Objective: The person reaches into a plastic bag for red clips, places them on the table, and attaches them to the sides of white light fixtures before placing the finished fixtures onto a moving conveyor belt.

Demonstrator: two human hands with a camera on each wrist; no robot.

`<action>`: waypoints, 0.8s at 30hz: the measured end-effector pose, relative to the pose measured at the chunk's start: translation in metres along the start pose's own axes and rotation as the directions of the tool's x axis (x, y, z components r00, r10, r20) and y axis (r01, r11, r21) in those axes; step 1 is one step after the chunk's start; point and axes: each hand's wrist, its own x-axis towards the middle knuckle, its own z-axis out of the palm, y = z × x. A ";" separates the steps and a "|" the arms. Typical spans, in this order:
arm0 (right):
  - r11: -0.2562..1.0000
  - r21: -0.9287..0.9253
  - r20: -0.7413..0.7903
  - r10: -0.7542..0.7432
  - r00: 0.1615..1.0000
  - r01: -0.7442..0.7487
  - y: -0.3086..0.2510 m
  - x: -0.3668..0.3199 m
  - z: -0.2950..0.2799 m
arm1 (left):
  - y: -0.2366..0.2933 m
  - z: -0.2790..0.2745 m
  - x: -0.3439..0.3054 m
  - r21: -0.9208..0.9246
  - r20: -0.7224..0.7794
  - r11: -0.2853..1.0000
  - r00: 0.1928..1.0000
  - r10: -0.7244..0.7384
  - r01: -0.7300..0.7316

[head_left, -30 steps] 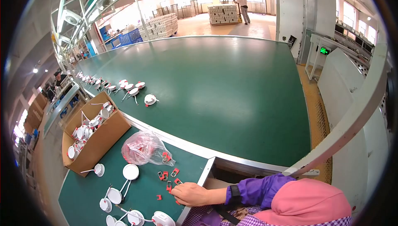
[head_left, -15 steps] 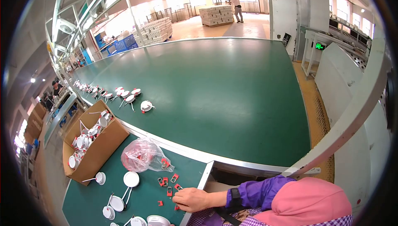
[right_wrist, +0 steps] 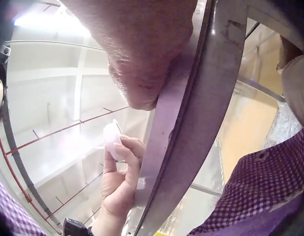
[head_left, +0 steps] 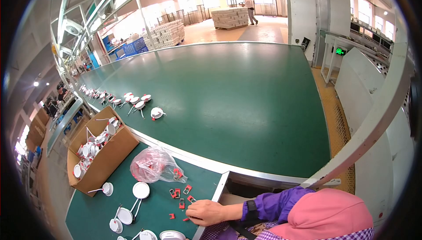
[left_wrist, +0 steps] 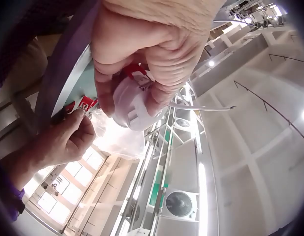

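Note:
In the left wrist view my left hand [left_wrist: 157,54] grips a white round downlight [left_wrist: 134,105], fingers and thumb around its edge. A red clip with a small spring [left_wrist: 137,73] sits on that light beside the fingers, and a white cable trails from it. My right hand [head_left: 206,212] is low over the green worktop [head_left: 167,205], at its front edge. Its thumb and fingertip pinch a small red clip [left_wrist: 87,103]. Several loose red clips [head_left: 182,203] lie just beyond that hand. The left hand is hidden in the head view.
A clear plastic bag of red parts [head_left: 151,165] lies behind the loose clips. White downlights [head_left: 141,190] are spread to the left, beside a cardboard box [head_left: 110,145] full of them. Beyond a metal edge runs a wide green belt [head_left: 246,108] carrying more lights [head_left: 157,113].
The head view has shifted slightly. My right hand stays by the red clips with its fingers moving a little. The downlight at the bottom edge has tilted and sits lower in view. A distant person has moved.

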 end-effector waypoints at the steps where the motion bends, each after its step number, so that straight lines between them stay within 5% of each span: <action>1: 1.000 -0.002 0.002 0.003 1.000 -0.003 0.000 0.000 0.000 | 0.000 0.001 0.000 -0.005 0.012 1.000 1.000 -0.001 0.001; 24: 0.997 0.079 0.089 -0.032 0.995 0.025 0.001 -0.002 -0.004 | -0.003 0.017 -0.003 0.060 -0.056 0.996 0.996 0.068 -0.065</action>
